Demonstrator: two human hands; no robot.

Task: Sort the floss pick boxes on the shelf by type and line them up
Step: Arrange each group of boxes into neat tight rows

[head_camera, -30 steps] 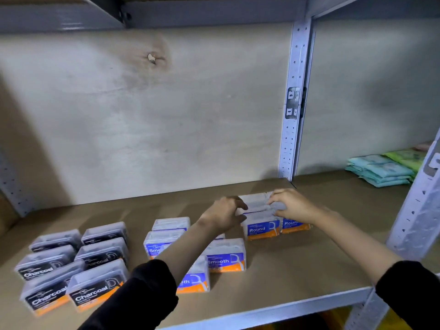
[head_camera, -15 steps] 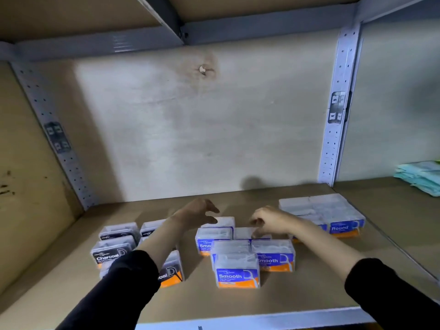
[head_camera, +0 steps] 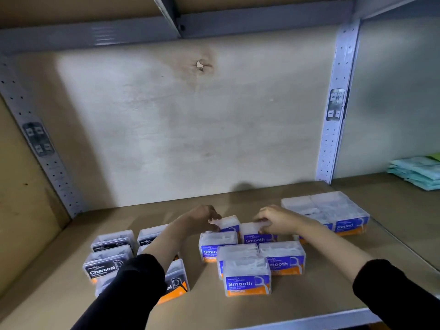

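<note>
The left hand (head_camera: 202, 216) pinches the rear-left Smooth box (head_camera: 229, 223) between its fingertips, mid-shelf (head_camera: 333, 277). The right hand (head_camera: 277, 219) grips the neighbouring Smooth box (head_camera: 252, 233), fingers curled over its top.

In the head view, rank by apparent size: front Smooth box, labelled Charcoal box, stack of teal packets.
1. Front Smooth box, largest, though nearest the camera.
2. Labelled Charcoal box.
3. Teal packets: cut off by the frame, so unsure.

Stacked teal packets (head_camera: 419, 171) lie far right of the hands; a knot (head_camera: 200, 65) marks the back panel (head_camera: 190, 129) above them.
</note>
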